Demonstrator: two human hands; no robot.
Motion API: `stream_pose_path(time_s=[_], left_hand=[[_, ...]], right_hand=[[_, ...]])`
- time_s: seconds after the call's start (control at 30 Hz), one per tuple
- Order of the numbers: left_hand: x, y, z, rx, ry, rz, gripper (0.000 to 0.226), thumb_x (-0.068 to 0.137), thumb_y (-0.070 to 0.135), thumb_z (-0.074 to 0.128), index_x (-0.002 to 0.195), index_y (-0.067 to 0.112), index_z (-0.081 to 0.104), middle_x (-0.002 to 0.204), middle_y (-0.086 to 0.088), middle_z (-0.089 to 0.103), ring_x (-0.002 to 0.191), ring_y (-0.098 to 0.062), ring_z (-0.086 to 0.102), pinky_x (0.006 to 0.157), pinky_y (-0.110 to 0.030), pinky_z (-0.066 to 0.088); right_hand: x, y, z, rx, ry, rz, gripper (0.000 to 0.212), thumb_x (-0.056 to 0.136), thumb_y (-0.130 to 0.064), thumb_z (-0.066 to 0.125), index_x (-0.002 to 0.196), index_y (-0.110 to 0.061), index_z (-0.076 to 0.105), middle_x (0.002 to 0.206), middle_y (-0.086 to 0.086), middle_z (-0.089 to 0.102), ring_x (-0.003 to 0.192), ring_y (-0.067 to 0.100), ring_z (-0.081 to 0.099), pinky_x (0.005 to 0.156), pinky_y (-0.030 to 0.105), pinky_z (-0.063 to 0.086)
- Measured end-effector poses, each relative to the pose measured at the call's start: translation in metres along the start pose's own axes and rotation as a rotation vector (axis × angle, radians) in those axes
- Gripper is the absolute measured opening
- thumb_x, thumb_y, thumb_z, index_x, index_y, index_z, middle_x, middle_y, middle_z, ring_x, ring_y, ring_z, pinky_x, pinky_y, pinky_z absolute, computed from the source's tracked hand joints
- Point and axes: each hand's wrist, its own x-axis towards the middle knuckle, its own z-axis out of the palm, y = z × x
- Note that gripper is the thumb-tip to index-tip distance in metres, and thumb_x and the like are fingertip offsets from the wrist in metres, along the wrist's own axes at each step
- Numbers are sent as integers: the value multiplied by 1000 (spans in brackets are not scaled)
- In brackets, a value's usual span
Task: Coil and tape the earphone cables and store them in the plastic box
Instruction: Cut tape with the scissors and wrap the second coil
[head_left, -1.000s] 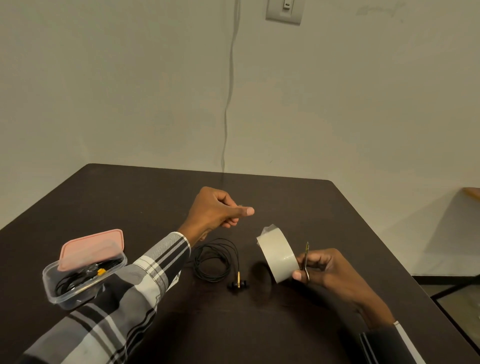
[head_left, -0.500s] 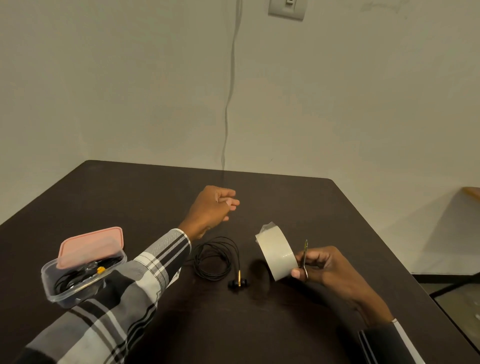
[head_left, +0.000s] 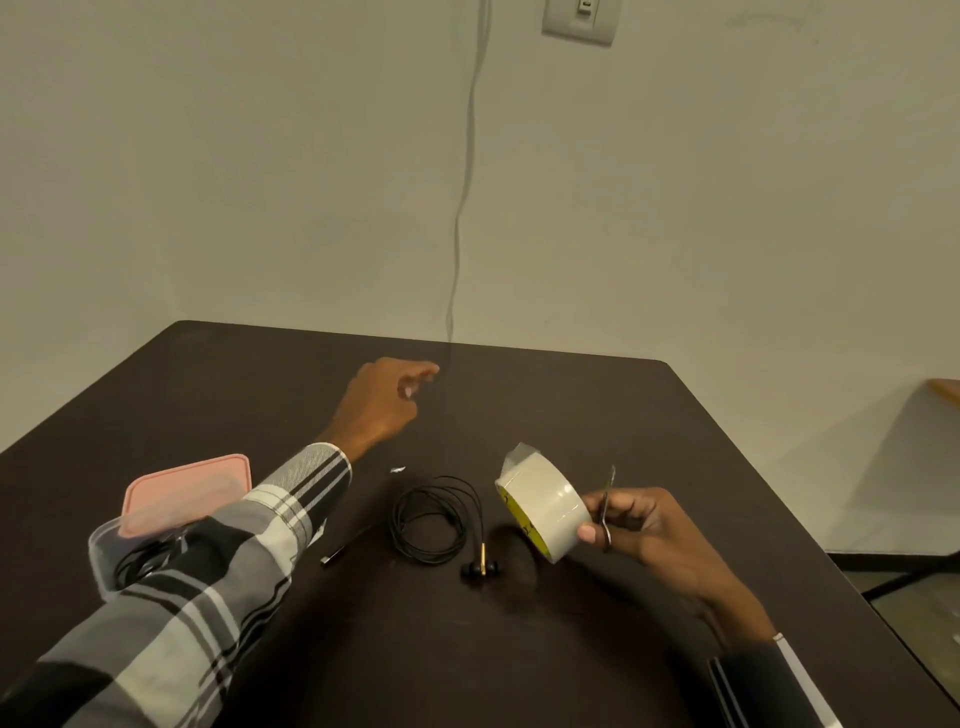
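**Coil on the table, tape in the right hand**

Nearest: right hand (head_left: 641, 525) grips the tape roll (head_left: 545, 506) plus small scissors (head_left: 607, 506), raised just right of the coil. Earphone coil (head_left: 431, 517) lies flat on the table (head_left: 571, 649), earbuds (head_left: 480, 567) at its near edge. Plastic box (head_left: 106, 553), pink lid (head_left: 184, 493) askew on it, sits far left, partly behind the sleeve. Farthest: left hand (head_left: 382, 402), fingers loosely curled, holding nothing visible, beyond the coil. Coil lies between both hands; right looks nearer.

Your left hand (head_left: 382, 402) reaches far across, fingers loosely curled and holding nothing. Your right hand (head_left: 641, 525) is raised near right, fingers and thumb curled in a grip.
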Motion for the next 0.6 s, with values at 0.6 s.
stream_pose_path(time_s=[0.6], left_hand=[[-31, 50, 0, -508, -438, 391, 52, 89, -1, 68, 134, 19, 56, 130, -1, 66, 116, -11, 65, 99, -29, 52]], right_hand=[[15, 2, 12, 768, -40, -34, 66, 64, -23, 93, 118, 3, 67, 80, 12, 64, 66, 22, 69, 55, 46, 62]])
